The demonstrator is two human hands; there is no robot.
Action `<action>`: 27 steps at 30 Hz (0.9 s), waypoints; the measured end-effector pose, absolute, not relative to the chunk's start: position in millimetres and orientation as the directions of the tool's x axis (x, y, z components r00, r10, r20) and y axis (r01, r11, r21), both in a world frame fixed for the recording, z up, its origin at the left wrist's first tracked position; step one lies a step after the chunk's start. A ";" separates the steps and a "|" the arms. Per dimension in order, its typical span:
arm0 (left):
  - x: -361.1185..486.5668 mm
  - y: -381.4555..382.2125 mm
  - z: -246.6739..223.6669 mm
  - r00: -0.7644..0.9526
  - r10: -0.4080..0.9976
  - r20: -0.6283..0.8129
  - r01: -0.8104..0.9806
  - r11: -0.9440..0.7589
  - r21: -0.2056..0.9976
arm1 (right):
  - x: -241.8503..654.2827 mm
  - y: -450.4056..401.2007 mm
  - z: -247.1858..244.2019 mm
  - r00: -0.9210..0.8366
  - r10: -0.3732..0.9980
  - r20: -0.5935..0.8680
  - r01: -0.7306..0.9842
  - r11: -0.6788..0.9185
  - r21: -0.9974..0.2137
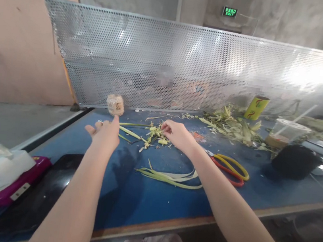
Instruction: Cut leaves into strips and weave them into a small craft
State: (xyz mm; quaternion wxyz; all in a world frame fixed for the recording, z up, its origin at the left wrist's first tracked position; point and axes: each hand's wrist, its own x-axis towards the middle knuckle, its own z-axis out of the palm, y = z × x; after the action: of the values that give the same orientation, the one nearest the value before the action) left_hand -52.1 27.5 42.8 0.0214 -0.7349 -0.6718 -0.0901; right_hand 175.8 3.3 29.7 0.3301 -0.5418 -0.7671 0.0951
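Note:
My left hand (105, 135) is over the blue table with its thumb and fingers apart, just in front of a pale roll of twine or tape (115, 105). Long green leaf strips (130, 132) extend to the right from behind it; I see no grip on them. My right hand (177, 134) pinches its fingertips together at a small heap of yellow-green plant scraps (155, 132); what lies between them is hidden. Nearer to me, several long pale-green strips (171, 178) lie in a loose bundle. Scissors with red and yellow handles (233, 168) rest beside my right forearm.
A perforated metal screen (146, 55) borders the table's far side. Dried husks (233, 125), a yellow tin (256, 108), a plastic cup with straw (287, 132) and a black rounded object (296, 162) stand right. A black tray-like object (40, 192) and purple box with tissues (9, 191) lie left.

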 end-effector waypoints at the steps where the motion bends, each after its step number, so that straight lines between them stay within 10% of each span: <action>1: -45.0 23.7 44.3 0.053 0.962 0.269 0.997 -0.067 0.043 | 175.9 0.9 29.7 -0.225 0.910 0.349 0.790 0.380 -0.481; 7: -4.9 0.2 47.2 0.564 0.793 0.229 0.706 -0.607 0.365 | 177.8 -9.9 35.9 -0.342 0.913 0.224 0.732 0.408 -0.545; 16: 3.2 -7.5 41.4 0.670 0.741 -0.057 0.606 -0.500 0.619 | 196.2 -4.4 36.4 -0.327 0.945 0.007 0.852 0.298 -0.431; 27: 32.8 -28.8 30.2 0.840 0.541 0.046 0.382 -0.649 0.658 | 218.2 -24.8 51.4 -0.355 0.932 0.074 0.846 0.354 -0.398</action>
State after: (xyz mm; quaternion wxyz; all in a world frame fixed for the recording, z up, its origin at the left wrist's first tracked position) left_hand 32.8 -28.8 30.2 -0.3312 -0.9001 -0.2564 -0.1199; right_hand 218.2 -24.8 51.4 0.1456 -0.5489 -0.8099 0.1471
